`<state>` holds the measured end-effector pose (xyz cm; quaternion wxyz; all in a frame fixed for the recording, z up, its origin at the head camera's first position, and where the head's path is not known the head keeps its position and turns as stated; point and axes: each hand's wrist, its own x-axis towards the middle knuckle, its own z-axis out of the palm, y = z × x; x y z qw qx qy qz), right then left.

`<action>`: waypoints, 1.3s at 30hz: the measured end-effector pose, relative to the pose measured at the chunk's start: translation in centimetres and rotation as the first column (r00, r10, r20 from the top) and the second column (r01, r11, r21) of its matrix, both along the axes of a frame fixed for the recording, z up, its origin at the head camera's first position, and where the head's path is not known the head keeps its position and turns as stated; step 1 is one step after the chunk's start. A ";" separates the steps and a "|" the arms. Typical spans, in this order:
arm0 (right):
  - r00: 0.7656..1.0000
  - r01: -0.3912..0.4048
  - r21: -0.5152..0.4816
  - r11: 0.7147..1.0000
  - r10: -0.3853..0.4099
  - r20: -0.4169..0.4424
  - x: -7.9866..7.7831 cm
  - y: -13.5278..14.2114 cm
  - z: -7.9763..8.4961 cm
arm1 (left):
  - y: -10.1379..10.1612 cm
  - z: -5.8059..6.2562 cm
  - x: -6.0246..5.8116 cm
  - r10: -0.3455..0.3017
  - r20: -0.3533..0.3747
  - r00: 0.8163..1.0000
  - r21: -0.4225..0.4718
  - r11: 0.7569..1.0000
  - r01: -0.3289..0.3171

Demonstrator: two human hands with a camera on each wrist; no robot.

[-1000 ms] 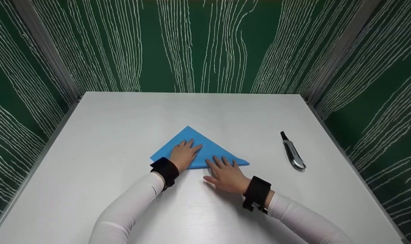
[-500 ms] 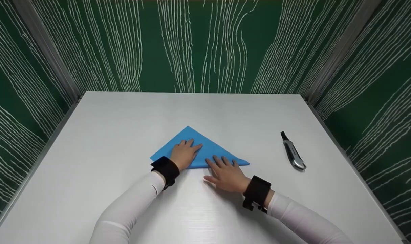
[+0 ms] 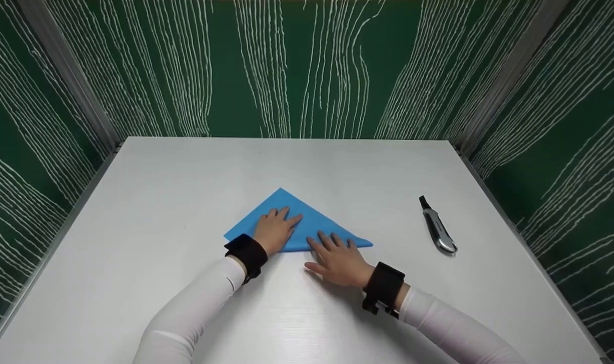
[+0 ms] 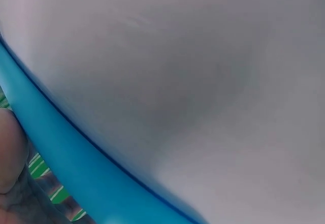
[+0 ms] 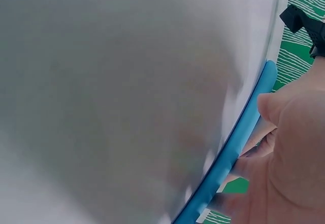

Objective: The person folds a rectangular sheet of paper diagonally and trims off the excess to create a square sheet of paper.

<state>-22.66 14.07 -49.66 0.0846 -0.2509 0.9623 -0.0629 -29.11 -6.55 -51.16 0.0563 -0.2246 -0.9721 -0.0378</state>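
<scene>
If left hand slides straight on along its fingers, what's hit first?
Past the folded blue sheet under the left hand, probably the green back wall across the white tabletop; depth is unclear.

We can read no text, label, brand, number or sign in any view; any marking on the utility knife [image 3: 439,231] is too small for us to make out.

There is 1 sheet [image 3: 312,222], 1 knife [image 3: 439,231], 1 tbl. [image 3: 185,174]; 2 hands [image 3: 274,231] [image 3: 340,263], 2 wristbands [image 3: 247,256] [image 3: 384,286], 2 sleeves [image 3: 188,306] [image 3: 453,323], 3 walls [image 3: 13,129] [image 3: 226,76] [image 3: 519,192] w/ wht. lines [image 3: 271,65] (too many for exact no.).
</scene>
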 end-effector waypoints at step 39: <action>0.993 -0.011 0.018 1.000 0.009 0.118 -0.9 0.4 1.1 | 0.4 0.9 6.2 -0.080 0.189 0.979 -0.084 0.992 0.097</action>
